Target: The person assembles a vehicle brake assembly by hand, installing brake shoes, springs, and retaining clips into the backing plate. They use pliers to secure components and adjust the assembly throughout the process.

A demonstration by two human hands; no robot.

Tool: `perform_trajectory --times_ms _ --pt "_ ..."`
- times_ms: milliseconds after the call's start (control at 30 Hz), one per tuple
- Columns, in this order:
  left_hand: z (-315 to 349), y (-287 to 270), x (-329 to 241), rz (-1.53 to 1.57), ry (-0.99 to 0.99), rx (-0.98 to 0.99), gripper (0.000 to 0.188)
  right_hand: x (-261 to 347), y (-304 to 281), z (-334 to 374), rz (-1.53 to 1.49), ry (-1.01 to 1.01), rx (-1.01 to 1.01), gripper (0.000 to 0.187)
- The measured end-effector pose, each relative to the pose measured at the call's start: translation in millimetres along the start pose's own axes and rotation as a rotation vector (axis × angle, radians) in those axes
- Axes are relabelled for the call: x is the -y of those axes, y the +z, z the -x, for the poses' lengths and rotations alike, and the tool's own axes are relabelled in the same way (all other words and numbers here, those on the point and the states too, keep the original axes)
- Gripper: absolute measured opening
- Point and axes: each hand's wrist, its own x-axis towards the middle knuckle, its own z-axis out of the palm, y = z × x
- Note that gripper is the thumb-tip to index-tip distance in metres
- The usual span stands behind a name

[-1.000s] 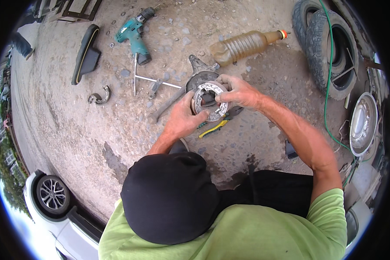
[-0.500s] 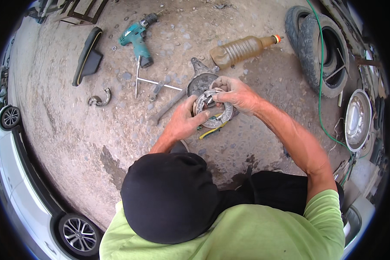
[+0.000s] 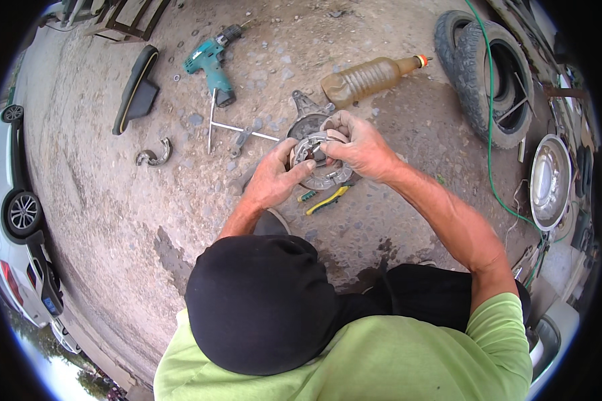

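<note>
Between my two hands is a ring-shaped pair of metal brake shoes (image 3: 333,180), over the near part of a metal brake plate (image 3: 302,127) on the ground. My left hand (image 3: 274,175) grips the ring's left side, with the thumb across its face. My right hand (image 3: 360,147) is closed at the upper right of the ring, its fingers and thumb at the middle parts. Fingers hide some of those inner parts. Just below the ring lie pliers with a yellow-and-black handle (image 3: 328,200) and a green handle (image 3: 307,196).
A teal cordless drill (image 3: 211,65), a T-handle wrench (image 3: 241,128), a loose curved brake shoe (image 3: 155,155) and a black elongated part (image 3: 135,93) lie left and ahead. A brown-filled bottle (image 3: 368,80) lies ahead. Right are tyres (image 3: 481,93), a green hose (image 3: 490,134) and a metal basin (image 3: 550,180).
Both hands and the brake shoes have shifted slightly up and left, covering more of the brake plate. More of the pliers' handles shows. The white car at left appears farther up the view.
</note>
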Motion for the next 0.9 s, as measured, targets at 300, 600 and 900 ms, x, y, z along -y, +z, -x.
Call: perform_trajectory --times_ms 300,600,900 --pt "0.8 1.7 -16.9 0.325 -0.008 0.038 0.051 5.9 -0.9 -0.2 -0.057 0.015 -0.016 0.043" --pt "-4.4 -7.8 -30.5 0.147 0.043 0.088 0.053 6.9 -3.7 1.4 -0.299 0.089 -0.002 0.042" --pt "-19.8 -21.0 -61.3 -0.082 0.066 0.153 0.040 18.8 -11.1 2.8 -0.312 0.065 0.063 0.042"
